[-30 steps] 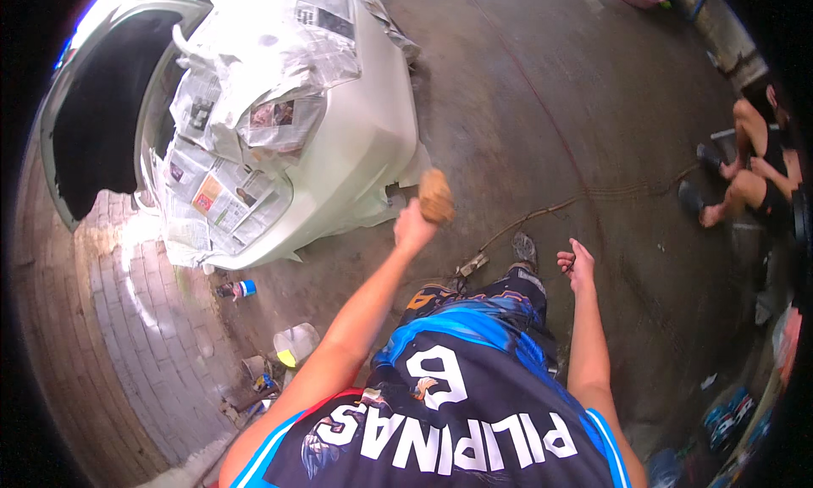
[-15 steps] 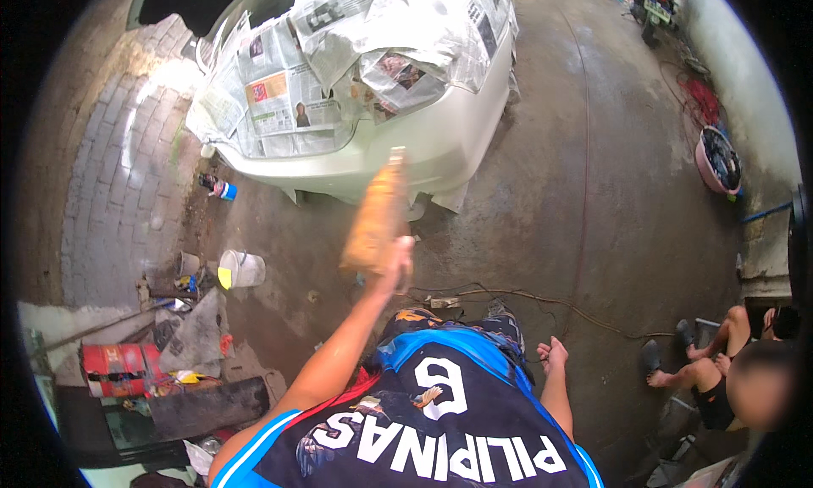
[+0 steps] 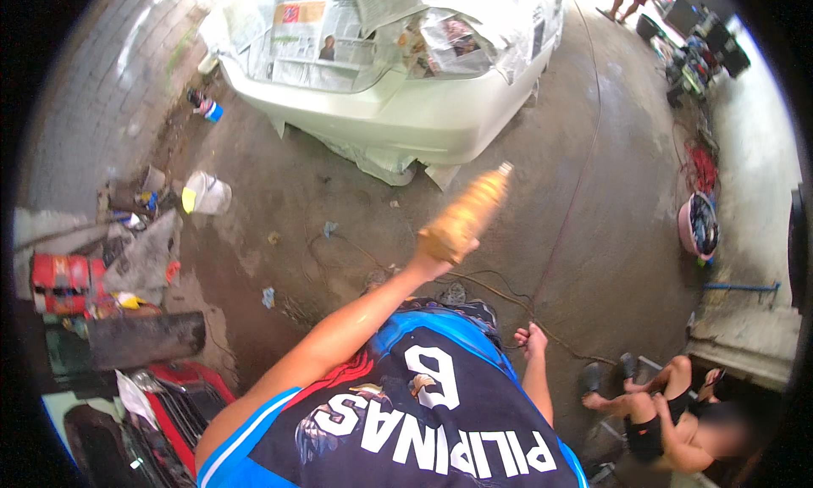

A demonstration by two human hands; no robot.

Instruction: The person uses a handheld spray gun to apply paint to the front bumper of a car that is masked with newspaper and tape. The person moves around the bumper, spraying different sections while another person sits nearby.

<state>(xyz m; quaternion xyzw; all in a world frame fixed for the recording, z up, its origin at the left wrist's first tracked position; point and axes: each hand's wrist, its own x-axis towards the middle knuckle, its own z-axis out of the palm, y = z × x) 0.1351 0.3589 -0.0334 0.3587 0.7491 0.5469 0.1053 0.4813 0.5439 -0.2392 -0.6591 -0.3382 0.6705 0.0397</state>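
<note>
My left hand is closed around the thick end of a long orange-yellow tool, smeared by motion. Its narrow pale tip points away and to the right, over the floor. Past it stands a white car, its upper part covered with newspaper sheets. A gap of bare floor separates the tool from the bumper. Low at my right side, my right hand is curled closed, with a thin dark cord running to it.
A hose snakes over the concrete by my feet. On the left are a white bucket, a red box and car panels. A person sits at right; a pink basin stands by the wall.
My left hand has swung the orange-yellow tool rightward, away from the car's bumper. The view has shifted, and another person's legs now show at the far right.
</note>
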